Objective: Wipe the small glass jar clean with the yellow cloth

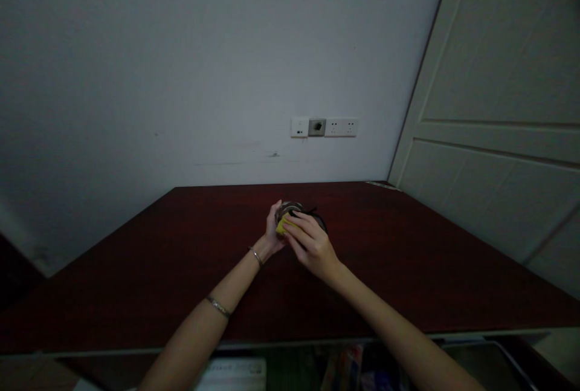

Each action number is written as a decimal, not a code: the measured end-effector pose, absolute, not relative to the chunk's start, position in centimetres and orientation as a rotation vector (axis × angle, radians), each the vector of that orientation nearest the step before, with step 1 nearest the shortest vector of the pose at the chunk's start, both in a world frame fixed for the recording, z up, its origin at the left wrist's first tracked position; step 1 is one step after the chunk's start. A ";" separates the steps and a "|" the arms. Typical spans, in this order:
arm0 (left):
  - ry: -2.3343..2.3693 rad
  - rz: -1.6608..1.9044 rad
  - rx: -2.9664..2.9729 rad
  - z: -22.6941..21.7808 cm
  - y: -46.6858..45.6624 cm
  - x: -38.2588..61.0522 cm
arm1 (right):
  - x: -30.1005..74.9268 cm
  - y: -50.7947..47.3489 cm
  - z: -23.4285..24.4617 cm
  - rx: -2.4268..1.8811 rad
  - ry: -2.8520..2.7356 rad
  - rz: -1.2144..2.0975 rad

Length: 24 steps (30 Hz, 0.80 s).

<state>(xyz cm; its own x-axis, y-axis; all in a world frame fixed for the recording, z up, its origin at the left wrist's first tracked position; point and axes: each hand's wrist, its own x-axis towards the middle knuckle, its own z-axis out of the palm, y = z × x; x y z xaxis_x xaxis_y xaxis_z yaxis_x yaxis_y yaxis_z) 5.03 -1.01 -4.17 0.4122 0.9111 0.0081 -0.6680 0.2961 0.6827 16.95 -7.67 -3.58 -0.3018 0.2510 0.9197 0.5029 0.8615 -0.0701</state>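
Note:
Over the middle of the dark red table (181, 270), my left hand (272, 231) is closed around the left side of a small dark object (290, 205). The object has a rounded, brownish, light-streaked end and a black part showing to the right; its kind is not clear. My right hand (316, 250) is closed on a yellow cloth or sponge (284, 223) and presses it against the near side of the object. Much of the object is hidden behind my fingers.
A white wall with a row of sockets (334, 127) rises behind the table. A pale panelled door (493, 119) stands along the right. Below the front edge are a white box (235, 374) and several colourful items in dim light.

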 end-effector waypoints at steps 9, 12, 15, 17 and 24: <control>0.342 0.895 0.794 -4.2 -1.5 4.9 | 18.3 -6.5 -3.0 -0.591 -1.794 -0.306; 0.345 0.921 0.777 -4.1 -1.5 4.9 | 18.0 -7.0 -3.5 -0.589 -1.818 -0.298; 0.346 0.980 0.760 -4.1 -1.4 4.9 | 17.7 -7.5 -3.9 -0.570 -1.860 -0.279; 0.333 0.989 0.759 -4.0 -1.3 4.9 | 17.7 -7.5 -3.9 -0.557 -1.880 -0.267; 0.301 0.891 0.822 -3.9 -1.5 4.6 | 18.1 -7.2 -3.5 -0.567 -1.759 -0.199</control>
